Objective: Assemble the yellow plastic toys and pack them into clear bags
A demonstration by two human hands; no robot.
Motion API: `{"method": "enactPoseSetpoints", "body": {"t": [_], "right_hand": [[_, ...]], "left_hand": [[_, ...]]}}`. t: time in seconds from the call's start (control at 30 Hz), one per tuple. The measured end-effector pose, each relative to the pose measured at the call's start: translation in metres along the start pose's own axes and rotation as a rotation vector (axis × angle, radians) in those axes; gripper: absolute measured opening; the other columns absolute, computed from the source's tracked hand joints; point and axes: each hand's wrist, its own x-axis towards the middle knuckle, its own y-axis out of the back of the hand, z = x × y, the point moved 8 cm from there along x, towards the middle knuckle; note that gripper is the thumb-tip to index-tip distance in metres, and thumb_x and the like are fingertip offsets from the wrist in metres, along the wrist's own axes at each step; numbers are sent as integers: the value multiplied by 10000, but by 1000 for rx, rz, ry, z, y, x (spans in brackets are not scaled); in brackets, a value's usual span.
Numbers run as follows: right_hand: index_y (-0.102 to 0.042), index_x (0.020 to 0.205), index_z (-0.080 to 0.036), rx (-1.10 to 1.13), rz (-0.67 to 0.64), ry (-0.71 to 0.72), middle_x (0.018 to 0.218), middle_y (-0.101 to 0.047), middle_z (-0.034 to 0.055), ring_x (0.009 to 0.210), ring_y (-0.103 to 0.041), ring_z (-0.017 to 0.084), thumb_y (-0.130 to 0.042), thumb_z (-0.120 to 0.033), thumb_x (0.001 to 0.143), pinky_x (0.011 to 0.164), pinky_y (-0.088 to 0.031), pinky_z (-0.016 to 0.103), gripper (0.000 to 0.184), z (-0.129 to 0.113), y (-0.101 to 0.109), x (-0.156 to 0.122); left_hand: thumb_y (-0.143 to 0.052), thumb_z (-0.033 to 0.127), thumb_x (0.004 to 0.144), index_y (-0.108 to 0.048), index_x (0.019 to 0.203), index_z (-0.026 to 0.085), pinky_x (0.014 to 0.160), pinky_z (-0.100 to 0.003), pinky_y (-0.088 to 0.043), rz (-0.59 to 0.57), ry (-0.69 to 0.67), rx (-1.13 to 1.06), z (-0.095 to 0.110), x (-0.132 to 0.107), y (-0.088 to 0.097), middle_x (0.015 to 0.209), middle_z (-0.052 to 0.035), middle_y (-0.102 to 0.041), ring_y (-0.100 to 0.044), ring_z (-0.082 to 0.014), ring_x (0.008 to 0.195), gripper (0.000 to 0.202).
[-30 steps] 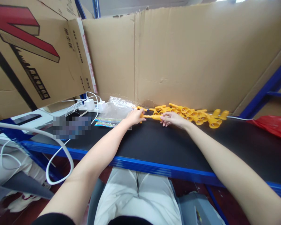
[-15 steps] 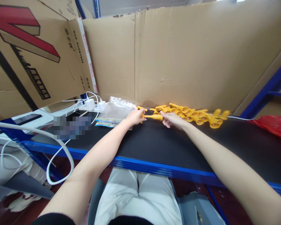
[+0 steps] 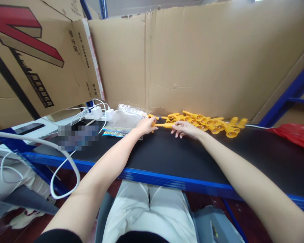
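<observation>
A yellow plastic piece with a ribbed, screw-like shaft (image 3: pixel 165 125) lies level between my two hands. My left hand (image 3: pixel 146 126) is closed round its left end, where a yellow knob shows by the fingertips. At the other end, the thumb and forefinger of my right hand (image 3: pixel 183 129) pinch the wider yellow part; the remaining fingers hang loose below. Just behind my right hand is a heap of yellow funnel-shaped pieces (image 3: pixel 215 130), several with their round mouths facing me. Left of my left hand lies a clear plastic bag (image 3: pixel 125 118) with a colourful lower edge.
The black tabletop (image 3: pixel 167 155) has a blue metal front edge (image 3: pixel 177 182). Cardboard (image 3: pixel 197 60) stands behind it as a wall. White chargers (image 3: pixel 97 112) and cables sit at the left, and a white cable loops over the front left. A red bag (image 3: pixel 297 136) lies at the right.
My right hand has shifted slightly on the yellow piece, its fingers now further over the wider part and more spread. The left hand stays in place.
</observation>
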Motion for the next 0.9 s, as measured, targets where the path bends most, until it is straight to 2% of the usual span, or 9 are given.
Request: {"method": "enactPoseSetpoints", "body": {"t": [0.13, 0.27, 0.33, 0.43, 0.53, 0.63, 0.8, 0.9], "right_hand": [[-557, 735, -115, -26, 35, -75, 585, -619, 93, 383, -507, 74, -437, -632, 776, 330, -385, 165, 532, 8, -2, 6], [-555, 705, -123, -6, 33, -138, 535, -599, 92, 364, -496, 81, -347, -684, 775, 313, -377, 171, 602, 9, -2, 6], [-561, 774, -116, 20, 3, -148, 592, -617, 97, 412, -529, 91, -375, -666, 779, 345, -412, 174, 580, 8, -2, 3], [-530, 1025, -138, 4, -31, -100, 800, -650, 91, 546, -594, 102, -609, -506, 730, 426, -474, 170, 478, 4, 1, -2], [-403, 1235, -227, -19, -39, -42, 1054, -605, 92, 695, -631, 120, -727, -324, 660, 500, -519, 185, 667, 1, 5, -5], [-413, 1221, -239, -14, -39, -13, 1143, -556, 100, 741, -634, 130, -714, -284, 672, 492, -524, 191, 627, -3, 5, -6], [-481, 1117, -180, 10, 24, -33, 1098, -581, 127, 708, -632, 132, -683, -300, 708, 469, -516, 192, 471, -6, 4, -6], [-509, 1080, -158, 25, 15, -56, 1072, -602, 141, 704, -631, 131, -667, -328, 726, 467, -509, 183, 424, -5, 3, -7]], "left_hand": [[-604, 442, 733, -506, 1012, 221, 699, -293, -427, -2, 5, 8, 1, -1, 1, 810, -39, -599, -584, -202, 781, 369], [-616, 441, 719, -510, 1000, 222, 694, -289, -426, 0, 14, 0, 0, 0, 1, 812, -38, -596, -582, -203, 792, 372], [-619, 441, 716, -515, 993, 222, 695, -288, -426, -1, 25, -7, -1, 1, 1, 814, -39, -596, -581, -202, 797, 368], [-618, 438, 716, -523, 987, 218, 683, -295, -429, -3, 26, -22, -1, 1, 0, 816, -45, -597, -583, -207, 784, 363], [-622, 442, 711, -525, 987, 218, 683, -297, -432, -3, 32, -27, -2, 0, 1, 815, -45, -595, -584, -208, 784, 368], [-616, 451, 715, -524, 992, 221, 684, -293, -432, -6, 36, -24, -2, 0, 1, 818, -43, -595, -582, -203, 785, 372], [-614, 457, 713, -519, 995, 224, 675, -291, -429, -3, 32, -25, -2, 0, 1, 815, -42, -595, -581, -201, 774, 378], [-618, 451, 708, -518, 986, 225, 674, -286, -427, 0, 31, -24, -2, 1, 0, 811, -36, -594, -580, -201, 778, 372]]}}
